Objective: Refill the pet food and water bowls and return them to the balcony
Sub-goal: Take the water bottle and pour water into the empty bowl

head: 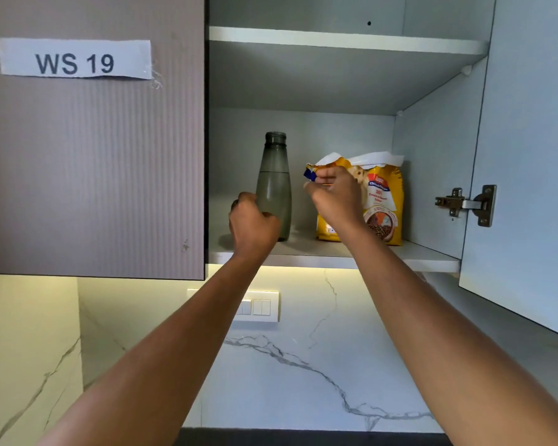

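A smoky grey uncapped water bottle stands on the lower shelf of an open wall cupboard. My left hand is wrapped around the bottle's lower part. To its right stands a yellow pet food bag with a torn, folded top. My right hand pinches the bag's top left corner. No bowls are in view.
The cupboard's right door hangs open with its hinge exposed. The left door is shut and carries a "WS 19" label. An upper shelf is bare. Below are a marble backsplash and a white switch plate.
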Tool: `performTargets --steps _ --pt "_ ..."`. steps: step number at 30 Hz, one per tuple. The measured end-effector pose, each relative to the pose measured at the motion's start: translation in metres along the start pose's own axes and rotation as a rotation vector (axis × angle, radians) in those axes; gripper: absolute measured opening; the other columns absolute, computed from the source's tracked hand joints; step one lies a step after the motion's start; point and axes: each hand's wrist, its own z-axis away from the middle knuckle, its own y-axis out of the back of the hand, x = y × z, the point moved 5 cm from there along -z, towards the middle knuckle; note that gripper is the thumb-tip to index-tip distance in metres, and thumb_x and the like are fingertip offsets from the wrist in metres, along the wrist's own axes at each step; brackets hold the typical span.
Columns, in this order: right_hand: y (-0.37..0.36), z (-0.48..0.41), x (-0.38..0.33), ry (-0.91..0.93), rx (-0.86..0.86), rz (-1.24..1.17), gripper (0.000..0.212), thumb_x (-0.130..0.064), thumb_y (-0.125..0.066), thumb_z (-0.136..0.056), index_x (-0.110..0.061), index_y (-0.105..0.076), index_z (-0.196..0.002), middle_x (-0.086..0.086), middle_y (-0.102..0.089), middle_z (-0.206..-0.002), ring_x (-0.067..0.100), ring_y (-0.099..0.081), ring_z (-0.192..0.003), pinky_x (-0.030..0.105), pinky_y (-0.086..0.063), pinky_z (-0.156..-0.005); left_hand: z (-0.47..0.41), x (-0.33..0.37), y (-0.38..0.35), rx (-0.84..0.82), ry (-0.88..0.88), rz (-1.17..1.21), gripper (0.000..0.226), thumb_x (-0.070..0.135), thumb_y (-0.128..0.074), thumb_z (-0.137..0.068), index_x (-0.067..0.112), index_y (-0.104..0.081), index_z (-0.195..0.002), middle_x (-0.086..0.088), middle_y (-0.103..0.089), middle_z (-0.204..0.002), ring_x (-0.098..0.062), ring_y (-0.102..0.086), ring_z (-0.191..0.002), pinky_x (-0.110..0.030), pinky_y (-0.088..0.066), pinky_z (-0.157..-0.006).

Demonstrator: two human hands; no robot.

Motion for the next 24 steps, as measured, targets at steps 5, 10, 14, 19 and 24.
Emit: performTargets --steps 5,10,14,19,24 --pt "-0.063 -0.024 0.0 -0.134 -0.211 0.09 0.089 -0.057 -0.08 -0.084 -0.007 -0.046 -0.15 0.013 -0.057 -0.147 0.032 -0.057 -0.133 0.037 -0.051 -0.1 -0.004 0.0 -0.008 -0.176 0.083 -0.027 0.036 0.002 -0.062 -0.089 0.008 -0.052 -0.123 -0.011 -0.058 -0.109 -0.033 -0.062 -0.095 -0.049 -0.064 -0.072" --pt "-0.097 -0.023 0.016 -0.177 -0.275 0.117 0.084 -0.061 -0.083 -0.079 -0.013 -0.048 -0.138 0.008 -0.063 -0.122 0.026 -0.061 -0.103 0.041 -0.059 -0.085 -0.009 -0.012 -0.007 -0.216 0.131 0.064 0.052 -0.006 -0.057 -0.092 0.015 -0.048 -0.138 -0.012 -0.06 -0.12 -0.038 -0.065 -0.109 -0.049 -0.061 -0.087" --pt "-0.095 -0.016 0.017 -0.184 -0.259 0.069 0.085 -0.057 -0.084 -0.08 -0.013 -0.046 -0.141 0.008 -0.061 -0.126 0.025 -0.06 -0.109 0.043 -0.059 -0.091 -0.011 -0.018 -0.004 -0.216 0.152 0.126 0.051 -0.007 -0.054 -0.095 0.016 -0.049 -0.14 -0.009 -0.061 -0.121 -0.036 -0.066 -0.108 -0.044 -0.061 -0.081" --pt "-0.07 -0.004 0.004 -0.167 -0.201 0.066 0.087 -0.055 -0.086 -0.078 -0.01 -0.047 -0.141 0.006 -0.06 -0.126 0.024 -0.059 -0.11 0.038 -0.055 -0.083 -0.004 -0.01 0.006 -0.177 0.092 0.151 0.042 -0.004 -0.059 -0.093 0.011 -0.056 -0.132 -0.009 -0.065 -0.12 -0.023 -0.064 -0.1 -0.031 -0.058 -0.076" --pt "-0.04 0.021 -0.012 -0.165 -0.18 0.066 0.09 -0.059 -0.085 -0.077 -0.01 -0.048 -0.144 0.007 -0.06 -0.136 0.027 -0.059 -0.121 0.034 -0.047 -0.08 0.018 0.002 0.026 -0.187 -0.008 0.145 0.035 0.001 -0.061 -0.094 0.01 -0.06 -0.128 -0.006 -0.067 -0.116 -0.02 -0.064 -0.106 -0.029 -0.055 -0.087"
